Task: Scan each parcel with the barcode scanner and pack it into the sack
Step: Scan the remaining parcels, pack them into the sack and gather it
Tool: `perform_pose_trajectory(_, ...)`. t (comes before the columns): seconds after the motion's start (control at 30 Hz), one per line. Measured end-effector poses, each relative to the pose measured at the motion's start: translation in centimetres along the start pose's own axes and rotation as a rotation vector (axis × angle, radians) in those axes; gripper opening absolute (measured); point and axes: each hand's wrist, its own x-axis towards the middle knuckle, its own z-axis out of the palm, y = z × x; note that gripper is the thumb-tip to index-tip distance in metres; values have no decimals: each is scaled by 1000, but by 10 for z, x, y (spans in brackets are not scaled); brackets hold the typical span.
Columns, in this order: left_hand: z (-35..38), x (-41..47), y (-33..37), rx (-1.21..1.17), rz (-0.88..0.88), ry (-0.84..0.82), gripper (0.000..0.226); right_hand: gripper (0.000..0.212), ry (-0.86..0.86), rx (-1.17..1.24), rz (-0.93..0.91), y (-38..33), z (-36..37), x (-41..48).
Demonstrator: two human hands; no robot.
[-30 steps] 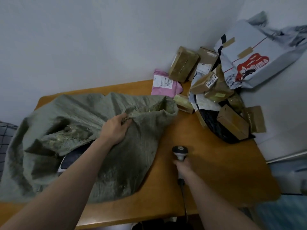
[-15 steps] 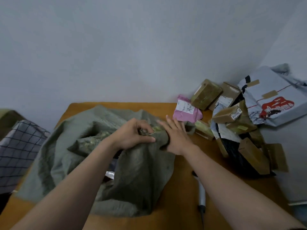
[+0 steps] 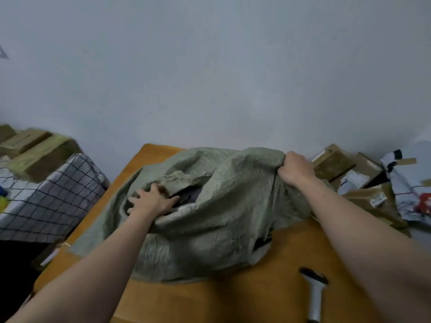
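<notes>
From the head camera, the grey-green woven sack [image 3: 221,217] lies heaped in the middle of the frame, on the far half of an orange wooden table [image 3: 210,301]. Its mouth gapes just left of centre, and something dark [image 3: 191,198] shows inside the opening, with a pale edge below it; what it is I cannot make out.

The left hand [image 3: 151,201] lies on the sack at the left lip of that mouth. Its fingers are spread and fairly straight, pressing on the cloth rather than closing round it. The right hand [image 3: 295,170] is higher, right of centre, clenched into a fist on a bunch of the sack's rim, and the cloth is drawn up taut under it. Both bare forearms run in from the bottom corners of the frame.

The barcode scanner [image 3: 314,292] lies on the bare tabletop at the lower right, just beside the right forearm and well apart from both hands, its dark head toward the sack and its pale handle running to the bottom edge.

At the right edge of the frame, behind the right hand, the parcels are piled: brown boxes [image 3: 333,160], a brown parcel with a white label [image 3: 373,199], and a white mailer bag with red print [image 3: 415,194].

At the left edge, beside the table, a checked cloth [image 3: 46,199] covers something bulky, and blurred cardboard boxes [image 3: 39,152] sit on top of it. A plain pale wall [image 3: 210,78] fills the upper half.
</notes>
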Motion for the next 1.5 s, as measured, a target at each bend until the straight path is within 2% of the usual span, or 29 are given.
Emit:
perform_pose_trajectory(0.07,3,8,-11,-12,-35,-11,108,23,4,-28,32,5,-4,1)
perform_pose_trajectory(0.13,4,16,-21,18,-38,3,104,22,-5,-41,63,12,-5,0)
perform_pose_trajectory(0.2,0,22,-31,27,3,-19,86,24,-17,-52,105,19,-4,-2)
perform_pose_trajectory(0.37,-12,12,-29,1,131,-5,23,33,-141,-63,100,22,-14,-12)
perform_pose_trajectory(0.43,-35,-2,-6,-169,217,9,22,34,-165,-53,100,15,-20,-16)
perform_pose_trajectory(0.53,-89,-41,48,-761,276,114,35,37,-146,43,146,-1,-32,-17)
perform_pose_trajectory(0.6,-136,-75,88,-1058,386,88,40,38,-103,207,198,-12,-42,-16)
perform_pose_trajectory(0.63,-154,-91,106,-1102,498,42,41,38,-81,315,222,-17,-50,-16)
perform_pose_trajectory(0.67,-162,-97,118,-1089,614,2,45,36,-71,437,234,-24,-56,-14)
perform_pose_trajectory(0.73,-160,-104,136,-734,782,20,93,31,-91,704,228,-40,-74,-17)
perform_pose_trajectory(0.8,-133,-112,152,-379,811,90,136,29,-155,912,129,-58,-92,-24)
perform_pose_trajectory(0.83,-117,-111,158,-308,835,118,146,32,-199,994,51,-65,-98,-29)
perform_pose_trajectory(0.9,-89,-108,166,-310,941,141,142,44,-283,1114,-107,-72,-103,-37)
perform_pose_trajectory(1.0,-73,-87,165,-449,1030,17,98,50,-291,1122,-252,-65,-101,-46)
perform_pose_trajectory(1.03,-74,-81,163,-441,1057,21,83,55,-253,1050,-264,-56,-97,-46)
perform_pose_trajectory(1.1,-85,-74,165,-371,1105,81,58,78,-192,784,-231,-36,-85,-45)
perform_pose_trajectory(1.17,-103,-70,173,-267,1171,144,39,98,-263,636,-138,-24,-68,-50)
perform_pose_trajectory(1.2,-116,-74,179,-198,1212,172,35,92,-314,646,-103,-23,-61,-53)
perform_pose_trajectory(1.27,-148,-82,197,-67,1272,245,38,46,-371,709,-108,-33,-62,-50)
perform_pose_trajectory(1.3,-169,-85,207,-15,1285,289,41,25,-319,751,-116,-42,-74,-42)
perform_pose_trajectory(1.33,-193,-86,218,18,1279,343,43,16,-235,817,-114,-51,-93,-32)
perform_pose_trajectory(1.43,-266,-93,243,105,1185,521,53,18,-9,973,-127,-76,-181,-10)
perform_pose_trajectory(1.5,-293,-103,244,137,1153,610,75,27,10,1039,-251,-86,-228,-8)
